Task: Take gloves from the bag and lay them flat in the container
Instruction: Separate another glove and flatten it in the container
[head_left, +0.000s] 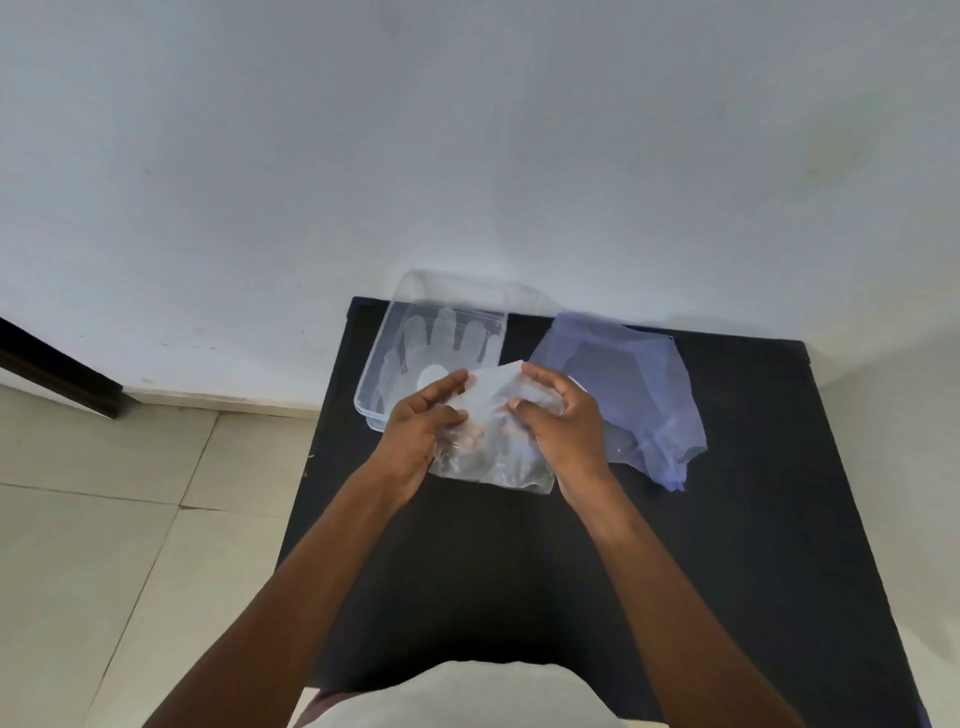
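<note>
A clear plastic container (370, 385) stands at the far left of the black table, with a see-through glove (441, 338) lying flat inside, fingers pointing away from me. A pale blue mesh bag (639, 384) lies crumpled at the far right. Between them, above the table, both my hands grip another thin transparent glove (493, 441). My left hand (423, 428) pinches its left edge and my right hand (561, 421) grips its right side. The glove is creased and hangs down toward me, partly covering the container's near right corner.
The black table (571, 571) reaches toward me, its far edge against a white wall (467, 156). Tiled floor (104, 519) lies to the left, with a dark door frame (57, 369) at the far left. My light shirt (457, 696) shows at the bottom.
</note>
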